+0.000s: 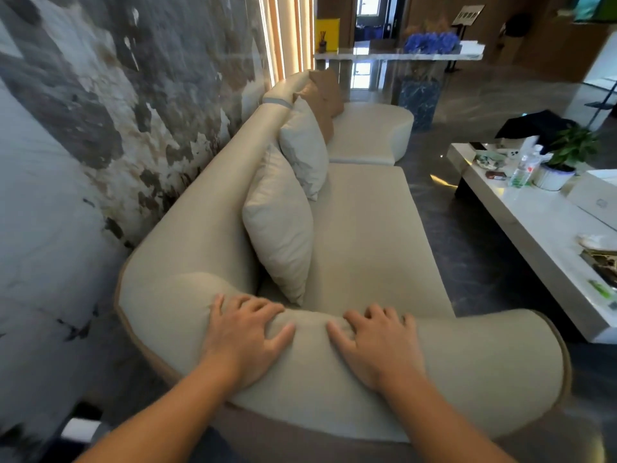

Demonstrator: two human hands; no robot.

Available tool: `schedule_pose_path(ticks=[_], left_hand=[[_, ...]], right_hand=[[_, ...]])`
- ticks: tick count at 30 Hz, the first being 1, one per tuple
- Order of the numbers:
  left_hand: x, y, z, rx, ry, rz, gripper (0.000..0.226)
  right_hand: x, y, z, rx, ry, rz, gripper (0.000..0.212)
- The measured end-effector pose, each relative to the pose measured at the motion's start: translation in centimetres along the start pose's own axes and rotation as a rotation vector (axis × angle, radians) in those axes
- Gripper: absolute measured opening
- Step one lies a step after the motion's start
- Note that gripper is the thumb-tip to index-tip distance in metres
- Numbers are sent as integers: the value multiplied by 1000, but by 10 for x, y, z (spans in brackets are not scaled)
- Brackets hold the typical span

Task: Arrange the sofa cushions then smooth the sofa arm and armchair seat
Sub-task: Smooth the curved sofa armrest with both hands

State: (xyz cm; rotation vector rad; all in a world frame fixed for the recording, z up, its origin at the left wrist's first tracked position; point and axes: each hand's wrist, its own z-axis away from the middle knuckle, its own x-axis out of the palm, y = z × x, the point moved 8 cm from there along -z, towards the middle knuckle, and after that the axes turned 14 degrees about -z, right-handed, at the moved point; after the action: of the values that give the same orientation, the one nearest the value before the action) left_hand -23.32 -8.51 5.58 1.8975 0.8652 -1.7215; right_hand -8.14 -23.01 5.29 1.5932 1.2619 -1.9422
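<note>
The cream sofa arm (467, 369) curves across the foreground. My left hand (245, 335) and my right hand (375, 342) both lie palm down on top of it, fingers spread and slightly curled, holding nothing. Between them the fabric bunches into a small ridge. Behind the arm, the sofa seat (364, 235) runs away from me. A cream cushion (280, 225) leans on the backrest, a second cream cushion (305, 148) stands behind it, and two tan cushions (325, 95) sit further back.
A marbled wall (83, 128) runs along the left, close to the sofa back. A white coffee table (534, 222) with a potted plant, bottles and boxes stands to the right across a dark floor aisle. A console table with blue flowers (430, 41) is at the far end.
</note>
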Motion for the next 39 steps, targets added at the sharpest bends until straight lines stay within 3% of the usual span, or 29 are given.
schedule_pose_path(ticks=[7, 12, 20, 39], left_hand=[[9, 8, 15, 51, -99, -141, 69], [10, 9, 10, 20, -62, -138, 60], [8, 12, 23, -5, -24, -99, 68], [0, 27, 50, -79, 64, -75, 56]], right_hand=[[15, 11, 39, 93, -83, -20, 78], [12, 9, 34, 11, -59, -18, 82], [9, 11, 39, -29, -38, -47, 84], [3, 25, 62, -45, 6, -9, 64]])
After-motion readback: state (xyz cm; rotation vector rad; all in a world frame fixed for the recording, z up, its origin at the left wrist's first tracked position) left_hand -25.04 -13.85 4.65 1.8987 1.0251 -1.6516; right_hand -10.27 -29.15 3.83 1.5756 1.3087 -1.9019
